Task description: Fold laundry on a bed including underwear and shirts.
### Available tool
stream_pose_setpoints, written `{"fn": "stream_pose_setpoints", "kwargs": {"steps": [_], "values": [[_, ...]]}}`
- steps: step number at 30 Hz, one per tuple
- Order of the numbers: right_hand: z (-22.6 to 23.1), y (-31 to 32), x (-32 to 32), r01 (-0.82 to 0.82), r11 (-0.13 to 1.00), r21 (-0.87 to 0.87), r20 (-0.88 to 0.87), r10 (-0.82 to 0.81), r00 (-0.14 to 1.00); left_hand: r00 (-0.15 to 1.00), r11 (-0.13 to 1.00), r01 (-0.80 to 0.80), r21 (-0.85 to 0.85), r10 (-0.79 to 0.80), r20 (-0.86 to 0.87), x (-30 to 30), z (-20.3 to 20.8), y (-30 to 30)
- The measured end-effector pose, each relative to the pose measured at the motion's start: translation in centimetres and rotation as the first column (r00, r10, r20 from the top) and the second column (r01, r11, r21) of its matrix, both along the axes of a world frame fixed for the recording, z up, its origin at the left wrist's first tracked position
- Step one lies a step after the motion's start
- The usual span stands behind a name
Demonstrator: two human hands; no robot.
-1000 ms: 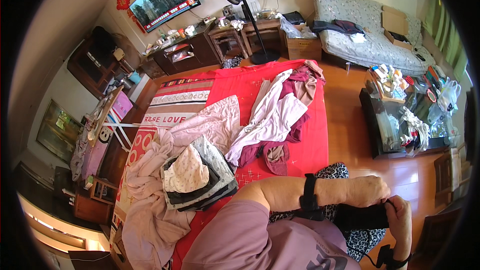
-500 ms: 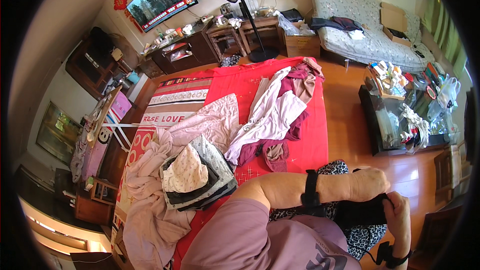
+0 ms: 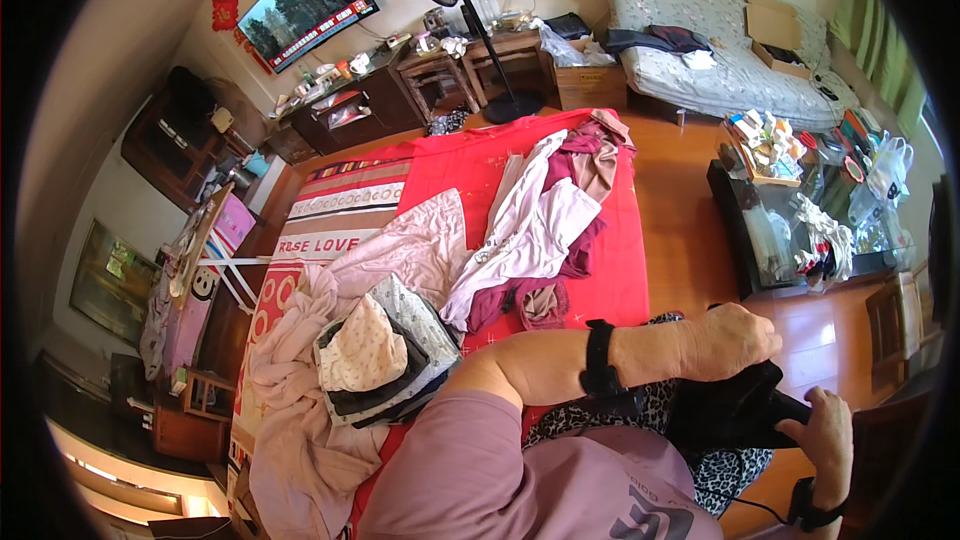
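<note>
Black cloth, just right of the bed, stretches between hands set wider apart than a moment ago, leaving more of it opened out. The left hand's fingers clench its upper edge; the right hand's fingers grasp its outer corner.

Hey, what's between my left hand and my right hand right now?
Black cloth lies between the left hand and the right hand, as the head view shows.
</note>
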State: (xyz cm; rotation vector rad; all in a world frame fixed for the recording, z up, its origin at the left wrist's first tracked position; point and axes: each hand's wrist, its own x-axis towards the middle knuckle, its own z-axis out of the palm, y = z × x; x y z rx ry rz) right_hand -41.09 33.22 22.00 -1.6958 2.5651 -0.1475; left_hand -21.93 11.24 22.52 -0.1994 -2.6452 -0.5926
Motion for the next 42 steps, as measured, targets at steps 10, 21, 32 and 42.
{"fn": "stream_pose_setpoints", "kwargs": {"steps": [10,21,32,42], "values": [[2.3,3.1,-5.7,0.008,0.972,-0.234,0.297,0.064,0.953,0.928,0.954,0.285,0.093,-0.25,-0.276,0.5,2.7,1.7],[6.8,-1.4,0.2,-0.288,0.812,-0.507,0.369,0.507,0.779,0.932,0.838,0.325,0.439,-0.363,0.004,-2.5,3.3,3.8],[6.0,-2.3,1.5,-0.395,0.794,-0.463,0.298,0.559,0.774,0.729,0.669,0.488,0.56,-0.665,0.16,-3.7,3.8,2.6],[4.9,-2.9,0.1,-0.44,0.787,-0.432,0.406,0.606,0.684,0.815,0.846,0.301,0.441,-0.468,0.341,-1.2,6.1,0.8]]}}
